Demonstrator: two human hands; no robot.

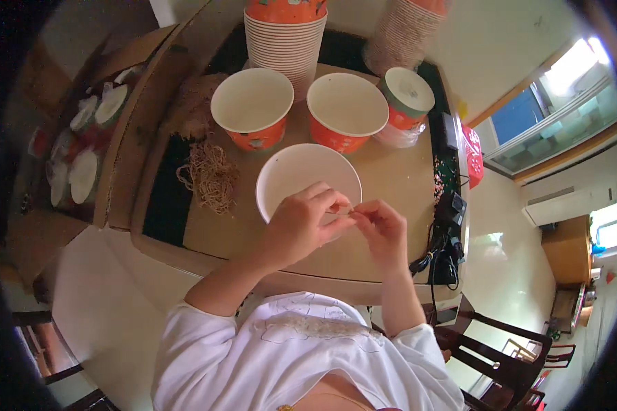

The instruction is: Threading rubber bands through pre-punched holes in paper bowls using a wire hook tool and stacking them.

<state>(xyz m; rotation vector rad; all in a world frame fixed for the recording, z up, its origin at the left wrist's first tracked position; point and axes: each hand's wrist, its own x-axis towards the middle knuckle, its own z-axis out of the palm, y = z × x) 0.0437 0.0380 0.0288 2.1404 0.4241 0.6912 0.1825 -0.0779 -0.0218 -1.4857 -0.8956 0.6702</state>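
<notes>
Pale board lies over the surface (408, 188) in front of us, dark green showing along its sides. Far to the left of the hands, an open cardboard box (129, 137) holds more lidded tubs. Nearer, still left of the hands, sits a loose tangle of brown strands (216, 179); we would do well to leave it there, clear of our sleeve. Beyond the hands on that side stand an open orange tub (259, 140) and, behind it, a tall stack of tubs (284, 51).

Our left hand (305, 218) reaches over the near rim of the white bowl (275, 175). Between its fingertips and those of our right hand (382, 222) is a thin strand (343, 212), too fine to make out fully. The hands are close together, their fingertips almost meeting, each pinching it. A light, even pinch should serve best, since a hard tug might snap something so slender; working above the bowl should let scraps drop inside. We should also mind the rim with our wrists, lest the bowl tip.

Past the bowl stands a second open tub (339, 142); beyond the right hand, a lidded tub (408, 96), then dark cables (428, 259) to its right.
</notes>
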